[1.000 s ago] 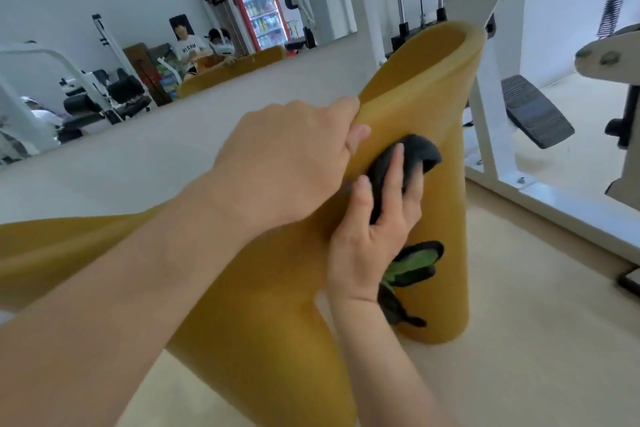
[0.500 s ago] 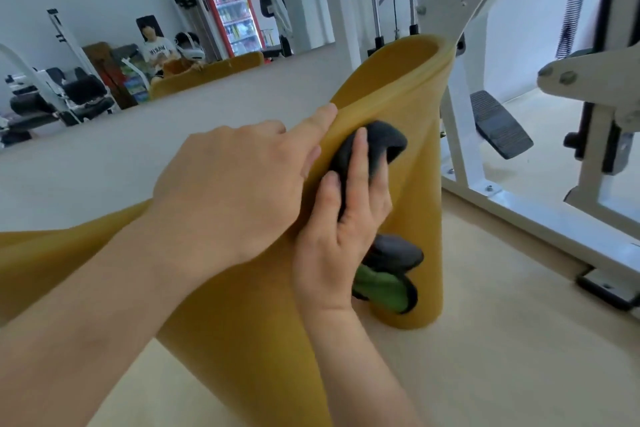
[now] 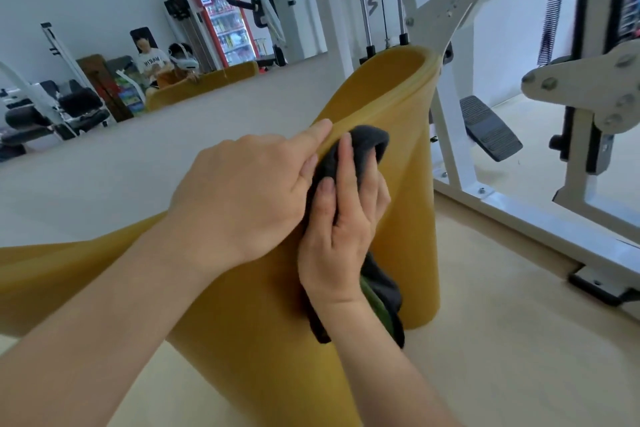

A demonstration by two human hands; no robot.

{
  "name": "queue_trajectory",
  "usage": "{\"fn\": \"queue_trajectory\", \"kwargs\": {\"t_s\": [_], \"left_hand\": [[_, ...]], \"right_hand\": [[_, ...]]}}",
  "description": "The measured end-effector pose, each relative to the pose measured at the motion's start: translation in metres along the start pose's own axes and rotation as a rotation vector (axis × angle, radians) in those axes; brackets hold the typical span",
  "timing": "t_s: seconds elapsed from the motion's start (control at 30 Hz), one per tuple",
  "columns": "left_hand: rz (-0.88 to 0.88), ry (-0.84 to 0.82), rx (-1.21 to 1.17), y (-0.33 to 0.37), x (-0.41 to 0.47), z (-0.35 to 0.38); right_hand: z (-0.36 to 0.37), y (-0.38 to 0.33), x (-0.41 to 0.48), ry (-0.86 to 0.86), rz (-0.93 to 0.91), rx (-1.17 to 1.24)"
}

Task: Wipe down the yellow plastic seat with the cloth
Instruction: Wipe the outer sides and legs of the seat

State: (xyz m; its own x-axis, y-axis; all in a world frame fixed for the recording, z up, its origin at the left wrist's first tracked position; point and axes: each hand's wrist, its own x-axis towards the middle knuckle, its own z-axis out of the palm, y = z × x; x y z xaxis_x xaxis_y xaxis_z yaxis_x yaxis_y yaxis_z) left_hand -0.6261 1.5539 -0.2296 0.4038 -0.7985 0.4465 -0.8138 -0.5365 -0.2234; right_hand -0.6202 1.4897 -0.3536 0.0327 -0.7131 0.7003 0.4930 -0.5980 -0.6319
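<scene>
The yellow plastic seat (image 3: 408,184) fills the middle of the view, its curved rim rising to the upper right. My left hand (image 3: 249,198) grips that rim from the left, index finger stretched along the edge. My right hand (image 3: 343,218) presses a dark grey cloth (image 3: 367,142) flat against the seat's outer face just below the rim. The cloth's loose end, with a green side showing, hangs below my right wrist.
A white weight machine frame (image 3: 450,135) with a black foot pedal (image 3: 488,128) stands close behind the seat on the right. A wall mirror at the left back reflects people, benches and a red drinks fridge (image 3: 214,3). Pale wooden floor (image 3: 519,340) lies at the lower right.
The view has shifted so the seat and hands sit further left and lower. My right hand with the cloth has slid slightly down the seat's face; my left index finger has straightened along the rim.
</scene>
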Motion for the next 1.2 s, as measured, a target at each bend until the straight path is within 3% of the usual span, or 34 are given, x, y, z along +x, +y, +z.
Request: {"fn": "queue_trajectory", "kwargs": {"t_s": [0.07,0.17,0.23,0.4,0.5,0.6,0.67,0.83,0.93,1.07,1.13,1.2], "left_hand": [[-0.012,-0.01,0.017,0.002,-0.003,-0.001],[-0.026,-0.013,0.054,0.005,0.0,0.0],[-0.022,-0.004,0.081,0.009,0.006,0.001],[0.022,0.003,0.09,0.025,0.036,0.01],[-0.018,-0.154,0.065,0.015,0.027,0.0],[-0.131,-0.286,0.005,-0.004,-0.001,-0.017],[-0.147,-0.248,-0.036,-0.008,-0.004,-0.017],[-0.071,-0.136,-0.102,-0.005,0.014,-0.011],[-0.052,-0.157,-0.138,-0.005,0.023,-0.011],[-0.007,-0.216,-0.08,0.017,0.042,-0.002],[-0.012,-0.232,-0.073,0.02,0.05,0.0],[-0.024,-0.221,-0.066,0.021,0.053,0.0]], "right_hand": [[-0.007,0.029,0.038,-0.004,-0.111,-0.081],[-0.017,0.065,0.095,0.079,0.193,0.072],[-0.013,0.056,0.087,0.136,0.339,0.153],[0.006,-0.002,0.007,0.102,0.15,0.103],[-0.007,0.021,0.032,0.032,0.077,0.053],[-0.021,0.057,0.061,0.029,0.333,0.096],[-0.021,0.05,0.051,0.034,0.433,0.106],[-0.005,-0.011,-0.022,-0.139,-0.026,-0.051],[-0.009,0.011,0.003,-0.107,-0.126,-0.077],[-0.017,0.043,0.066,0.065,0.253,0.065],[-0.019,0.051,0.074,0.056,0.435,0.189],[-0.02,0.048,0.05,0.026,0.484,0.216]]}}
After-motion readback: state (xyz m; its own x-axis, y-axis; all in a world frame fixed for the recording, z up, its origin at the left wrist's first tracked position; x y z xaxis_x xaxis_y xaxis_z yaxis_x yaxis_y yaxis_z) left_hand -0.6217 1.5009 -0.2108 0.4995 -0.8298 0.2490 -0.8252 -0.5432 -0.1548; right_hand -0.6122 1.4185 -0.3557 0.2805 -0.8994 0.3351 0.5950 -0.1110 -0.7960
